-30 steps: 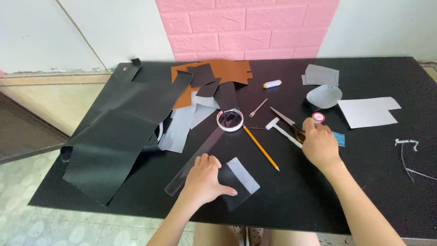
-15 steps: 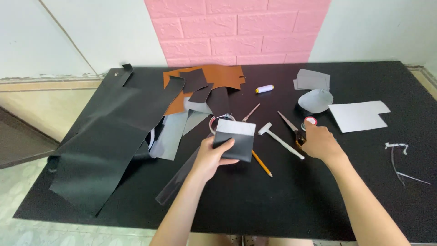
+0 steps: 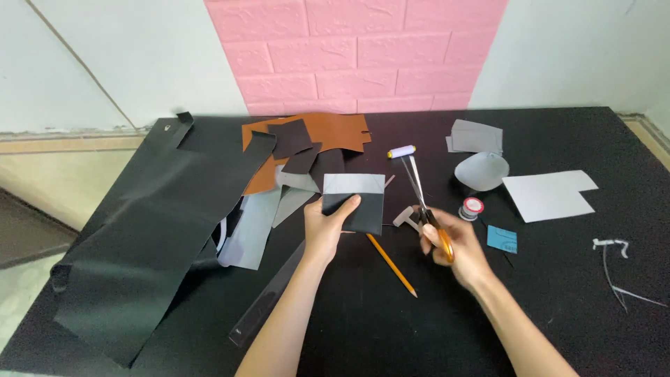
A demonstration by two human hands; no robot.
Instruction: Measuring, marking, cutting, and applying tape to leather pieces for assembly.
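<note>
Scissors (image 3: 423, 199) sit gripped in our right hand (image 3: 452, 244), blades up; our left hand (image 3: 329, 227) pinches the black-and-grey piece (image 3: 354, 202) above the table (image 3: 558, 307), within the blades' reach.

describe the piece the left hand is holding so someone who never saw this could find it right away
On the black table below the pink brick wall panel, look just right of the brown and grey leather scraps. The left hand lifts a small rectangular black leather piece with a pale grey top band. It alone is two-toned and held off the table, beside the orange-handled scissors in the right hand.
</note>
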